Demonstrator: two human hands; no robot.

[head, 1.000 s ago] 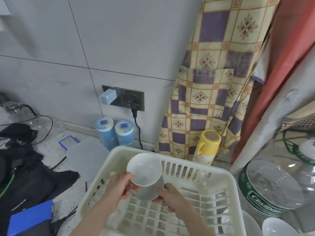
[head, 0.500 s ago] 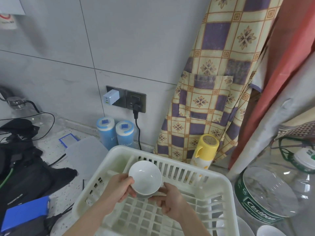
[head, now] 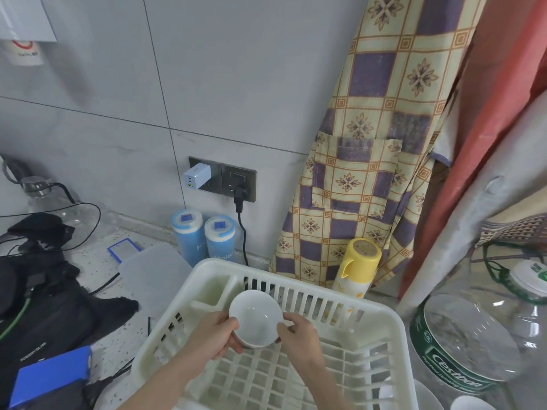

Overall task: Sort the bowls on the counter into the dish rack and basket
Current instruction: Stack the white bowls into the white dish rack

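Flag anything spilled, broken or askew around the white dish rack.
Nothing spilled or broken shows. The small white ceramic bowl, gripped by left hand and right hand, tilts toward the camera inside the white plastic slotted dish rack, not yet set down.

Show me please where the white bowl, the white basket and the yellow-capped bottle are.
white bowl (head: 255,316), head view, inner bottom of the bowl.
white basket (head: 299,281), head view, back rim.
yellow-capped bottle (head: 363,255), head view, side of the yellow cap.
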